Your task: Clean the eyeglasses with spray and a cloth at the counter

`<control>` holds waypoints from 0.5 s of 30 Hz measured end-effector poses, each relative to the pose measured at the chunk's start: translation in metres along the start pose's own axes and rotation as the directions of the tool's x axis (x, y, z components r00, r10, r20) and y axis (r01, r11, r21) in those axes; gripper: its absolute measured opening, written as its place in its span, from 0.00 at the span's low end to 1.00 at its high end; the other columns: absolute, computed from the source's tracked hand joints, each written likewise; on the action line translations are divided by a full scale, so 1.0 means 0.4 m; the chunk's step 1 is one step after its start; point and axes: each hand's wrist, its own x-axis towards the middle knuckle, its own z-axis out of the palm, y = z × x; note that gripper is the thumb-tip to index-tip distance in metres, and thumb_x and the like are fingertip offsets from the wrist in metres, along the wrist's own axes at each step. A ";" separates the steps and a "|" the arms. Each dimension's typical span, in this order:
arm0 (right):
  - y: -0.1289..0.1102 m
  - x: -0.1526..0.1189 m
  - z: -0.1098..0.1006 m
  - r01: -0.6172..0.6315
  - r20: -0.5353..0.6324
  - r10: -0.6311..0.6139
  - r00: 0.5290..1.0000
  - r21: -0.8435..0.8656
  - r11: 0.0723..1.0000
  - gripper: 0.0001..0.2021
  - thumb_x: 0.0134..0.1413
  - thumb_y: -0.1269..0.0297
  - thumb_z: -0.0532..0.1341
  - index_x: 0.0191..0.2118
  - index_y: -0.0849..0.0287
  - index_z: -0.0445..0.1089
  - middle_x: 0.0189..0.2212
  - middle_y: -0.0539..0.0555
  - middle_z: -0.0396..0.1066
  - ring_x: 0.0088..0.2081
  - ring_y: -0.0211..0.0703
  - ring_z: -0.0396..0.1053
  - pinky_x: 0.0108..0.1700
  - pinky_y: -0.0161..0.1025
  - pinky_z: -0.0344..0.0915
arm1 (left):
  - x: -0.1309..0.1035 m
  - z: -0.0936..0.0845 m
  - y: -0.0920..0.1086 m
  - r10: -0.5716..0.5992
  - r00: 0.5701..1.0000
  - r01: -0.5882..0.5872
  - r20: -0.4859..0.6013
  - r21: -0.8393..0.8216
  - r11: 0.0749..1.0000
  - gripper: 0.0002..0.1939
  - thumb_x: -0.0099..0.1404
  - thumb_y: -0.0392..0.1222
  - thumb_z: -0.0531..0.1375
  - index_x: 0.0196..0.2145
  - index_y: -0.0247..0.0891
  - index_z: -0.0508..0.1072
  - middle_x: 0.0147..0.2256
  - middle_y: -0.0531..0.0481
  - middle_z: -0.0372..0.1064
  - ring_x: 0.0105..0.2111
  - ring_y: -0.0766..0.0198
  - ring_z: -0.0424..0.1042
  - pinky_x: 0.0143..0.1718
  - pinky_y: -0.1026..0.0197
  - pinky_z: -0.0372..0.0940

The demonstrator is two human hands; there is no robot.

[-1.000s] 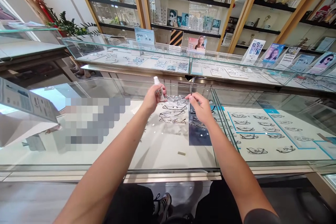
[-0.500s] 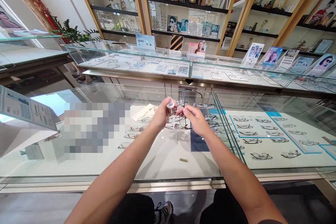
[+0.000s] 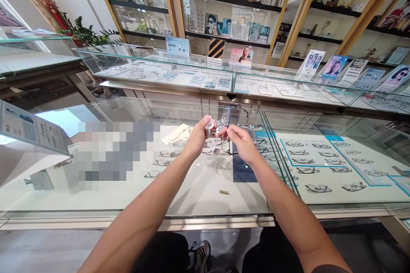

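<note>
My left hand [image 3: 199,135] is wrapped round a small white spray bottle [image 3: 209,127], its thumb up by the nozzle. Just to the right, my right hand [image 3: 239,140] pinches a pair of thin dark-framed eyeglasses [image 3: 229,115] between thumb and fingers. The glasses are held on edge, one lens above the fingers and the other below, with a temple reaching out to the right. Bottle and glasses are close together over the glass counter. Behind my left wrist a cream cloth [image 3: 175,133] lies on the counter, partly covered by the hand.
Under the glass counter top [image 3: 205,202] lie rows of eyeglasses [image 3: 318,188]. A small gold-coloured bar [image 3: 224,192] is near the front. A folded display card [image 3: 32,132] stands at the left. Beyond is a second showcase [image 3: 166,85] with upright cards, then wall shelves.
The glasses have turned slightly in my right hand, and the bottle is tilted a little differently in my left. The whole view has shifted slightly.
</note>
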 end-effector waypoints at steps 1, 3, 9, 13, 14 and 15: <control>0.000 0.002 -0.006 0.003 -0.013 -0.003 1.000 0.010 1.000 0.21 0.72 0.42 0.59 0.41 0.52 0.80 0.42 0.54 0.80 0.43 0.47 0.74 0.50 0.45 0.71 | -0.001 0.001 0.003 -0.004 1.000 0.004 -0.004 0.007 1.000 0.29 0.66 0.72 0.59 0.29 0.41 0.74 0.29 0.50 0.66 0.30 0.60 0.66 0.35 0.58 0.65; 0.000 0.006 -0.019 0.003 -0.046 -0.002 0.999 0.028 1.000 0.20 0.72 0.43 0.59 0.42 0.52 0.80 0.42 0.54 0.81 0.42 0.47 0.74 0.48 0.44 0.70 | -0.005 0.003 0.011 -0.004 1.000 0.003 0.010 0.050 0.999 0.29 0.66 0.71 0.59 0.28 0.40 0.74 0.29 0.49 0.65 0.31 0.59 0.66 0.36 0.58 0.66; 0.006 0.015 -0.040 -0.022 -0.134 0.028 0.991 0.047 0.999 0.20 0.72 0.43 0.57 0.43 0.53 0.79 0.45 0.55 0.81 0.44 0.48 0.76 0.48 0.44 0.72 | -0.024 0.022 0.037 0.065 0.990 -0.097 0.128 0.259 0.961 0.26 0.67 0.67 0.58 0.27 0.41 0.73 0.28 0.49 0.65 0.30 0.58 0.65 0.34 0.56 0.63; 0.006 0.017 -0.041 -0.009 -0.157 0.026 0.987 0.105 0.994 0.19 0.72 0.44 0.58 0.42 0.53 0.79 0.44 0.55 0.81 0.43 0.48 0.76 0.47 0.44 0.71 | -0.030 0.030 0.044 0.049 0.974 -0.126 0.220 0.352 0.928 0.26 0.66 0.66 0.58 0.25 0.41 0.71 0.27 0.49 0.64 0.30 0.58 0.64 0.34 0.56 0.63; 0.005 0.017 -0.041 -0.005 -0.157 0.025 0.987 0.122 0.992 0.19 0.72 0.44 0.59 0.42 0.53 0.79 0.44 0.55 0.81 0.43 0.48 0.75 0.47 0.44 0.71 | -0.030 0.031 0.043 0.042 0.971 -0.126 0.234 0.360 0.924 0.26 0.66 0.66 0.57 0.25 0.41 0.71 0.27 0.49 0.64 0.30 0.58 0.63 0.34 0.56 0.62; 0.004 0.016 -0.041 -0.003 -0.156 0.025 0.987 0.137 0.991 0.18 0.71 0.45 0.59 0.41 0.53 0.79 0.44 0.54 0.81 0.42 0.47 0.75 0.47 0.44 0.71 | -0.031 0.030 0.043 0.038 0.970 -0.125 0.239 0.361 0.924 0.26 0.66 0.66 0.57 0.26 0.41 0.71 0.27 0.49 0.64 0.30 0.58 0.63 0.34 0.56 0.62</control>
